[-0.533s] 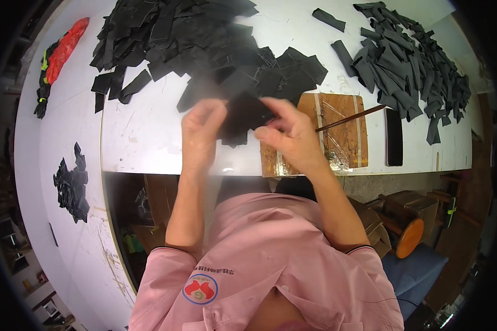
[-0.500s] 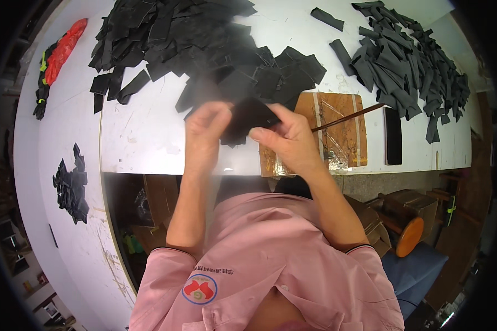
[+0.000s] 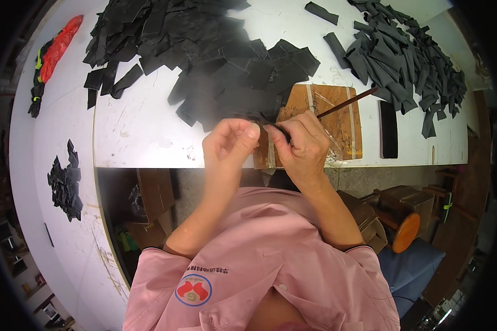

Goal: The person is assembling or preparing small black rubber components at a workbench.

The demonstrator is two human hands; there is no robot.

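My left hand (image 3: 229,142) and my right hand (image 3: 302,144) are pressed close together just above the white table's front edge (image 3: 149,138). Between their fingertips is a small black piece (image 3: 275,127), mostly hidden by the fingers of my right hand. My left hand's fingers are curled, and its thumb tip meets the piece's near end. Directly behind the hands is a big heap of black cut pieces (image 3: 215,55). A wooden board (image 3: 337,118) lies under and to the right of my right hand, with a thin brush (image 3: 348,102) across it.
A second heap of black strips (image 3: 403,49) fills the far right. A flat black slab (image 3: 388,129) lies beside the board. A red and black bundle (image 3: 58,47) and a small black pile (image 3: 66,179) sit at the left. Cardboard boxes (image 3: 154,190) and an orange stool (image 3: 406,231) stand below the table.
Both hands have drawn back toward the table's front edge and closed together. The black piece that was spread between them is now almost covered by the fingers.
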